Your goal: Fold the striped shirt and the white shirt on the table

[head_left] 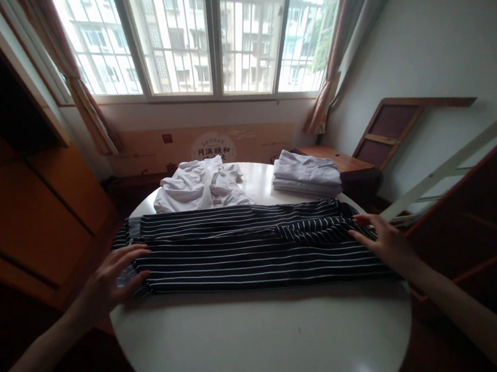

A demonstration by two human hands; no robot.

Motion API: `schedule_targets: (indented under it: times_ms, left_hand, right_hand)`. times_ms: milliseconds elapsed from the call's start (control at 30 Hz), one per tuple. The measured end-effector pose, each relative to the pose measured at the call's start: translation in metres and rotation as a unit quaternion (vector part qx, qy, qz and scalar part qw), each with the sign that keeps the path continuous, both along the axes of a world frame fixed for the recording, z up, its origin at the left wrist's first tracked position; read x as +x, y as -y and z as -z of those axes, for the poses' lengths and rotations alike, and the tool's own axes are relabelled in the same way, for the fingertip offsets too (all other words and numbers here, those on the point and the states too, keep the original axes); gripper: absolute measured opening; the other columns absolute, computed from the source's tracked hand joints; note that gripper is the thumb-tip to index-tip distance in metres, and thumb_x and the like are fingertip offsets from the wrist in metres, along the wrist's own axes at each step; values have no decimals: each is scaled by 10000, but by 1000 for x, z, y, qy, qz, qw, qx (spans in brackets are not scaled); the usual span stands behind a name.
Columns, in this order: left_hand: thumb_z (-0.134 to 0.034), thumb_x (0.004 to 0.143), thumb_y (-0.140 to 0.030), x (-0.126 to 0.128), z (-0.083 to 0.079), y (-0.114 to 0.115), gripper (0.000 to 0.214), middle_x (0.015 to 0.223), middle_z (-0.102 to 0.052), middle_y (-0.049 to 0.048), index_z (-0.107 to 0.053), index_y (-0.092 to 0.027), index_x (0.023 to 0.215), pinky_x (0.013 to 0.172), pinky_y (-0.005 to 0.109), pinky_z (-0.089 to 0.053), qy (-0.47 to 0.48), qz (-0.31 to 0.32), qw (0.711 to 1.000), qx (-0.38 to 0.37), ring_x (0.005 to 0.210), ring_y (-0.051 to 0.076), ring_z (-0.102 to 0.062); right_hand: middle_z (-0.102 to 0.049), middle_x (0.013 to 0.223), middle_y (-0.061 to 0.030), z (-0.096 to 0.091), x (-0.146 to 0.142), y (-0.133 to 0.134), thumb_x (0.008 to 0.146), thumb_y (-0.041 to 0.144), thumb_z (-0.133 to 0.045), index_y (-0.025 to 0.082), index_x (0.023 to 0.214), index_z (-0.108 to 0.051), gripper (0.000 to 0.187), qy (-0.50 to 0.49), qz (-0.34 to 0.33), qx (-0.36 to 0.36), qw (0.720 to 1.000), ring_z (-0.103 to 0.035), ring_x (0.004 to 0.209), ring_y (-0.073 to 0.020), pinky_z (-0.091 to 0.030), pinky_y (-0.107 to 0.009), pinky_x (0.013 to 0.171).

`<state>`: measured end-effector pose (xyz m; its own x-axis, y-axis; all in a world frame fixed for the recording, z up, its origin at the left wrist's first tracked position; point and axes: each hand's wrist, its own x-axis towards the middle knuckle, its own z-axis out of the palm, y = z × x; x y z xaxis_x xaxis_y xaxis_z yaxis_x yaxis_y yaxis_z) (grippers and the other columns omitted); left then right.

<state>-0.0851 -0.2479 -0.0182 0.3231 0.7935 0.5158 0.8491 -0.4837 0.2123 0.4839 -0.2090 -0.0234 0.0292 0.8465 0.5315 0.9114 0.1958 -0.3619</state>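
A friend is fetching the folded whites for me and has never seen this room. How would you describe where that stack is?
Under the big window stands a round white table. On its far right edge, beyond the black-and-white striped garment, lies the stack of white clothes. Unlike the rumpled white heap to its left, it is neatly folded flat.

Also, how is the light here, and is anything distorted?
Head view: the window is overexposed and backlights the room; the cupboard is very dark; the left hand and right hand on the striped cloth are dim but sharp; a glare spot marks the table near its front; the wide lens bends the edges.
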Motion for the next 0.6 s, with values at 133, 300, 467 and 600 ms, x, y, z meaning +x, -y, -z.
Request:
schedule_targets:
  times_ms: [133,300,467,600]
  left_hand:
    - [-518,767,-217,23,2,18,270,1068,-620,24,-606,-267,1017,846,275,-462,-78,125,986,-79,1007,170,-550]
    - [-397,824,-123,19,15,16,280,869,-654,35,-635,-224,933,745,240,-476,-131,128,982,-48,803,128,-595]
    - [-381,842,-107,6,12,17,287,827,-644,27,-641,-218,889,825,295,-467,-176,131,975,-37,800,138,-580]
    - [-307,870,-91,-6,8,26,356,868,-655,5,-640,-217,857,916,329,-426,-169,90,981,-19,887,129,-564]
  right_hand:
    - [-611,977,-86,-7,-55,37,789,403,-521,189,995,-549,298,60,-191,-38,979,-594,907,-214,-506,-368,780]
    - [-605,1062,-93,4,-103,60,807,250,-507,178,1115,-539,318,139,-346,-52,926,-563,1001,-206,-498,-374,840]
    - [-655,929,-72,10,-109,50,834,128,-394,178,959,-602,248,113,-331,-50,935,-617,864,-171,-527,-323,753]
    - [-673,875,-41,1,-107,39,815,164,-444,192,909,-611,193,79,-275,-117,951,-636,798,-163,-522,-294,714]
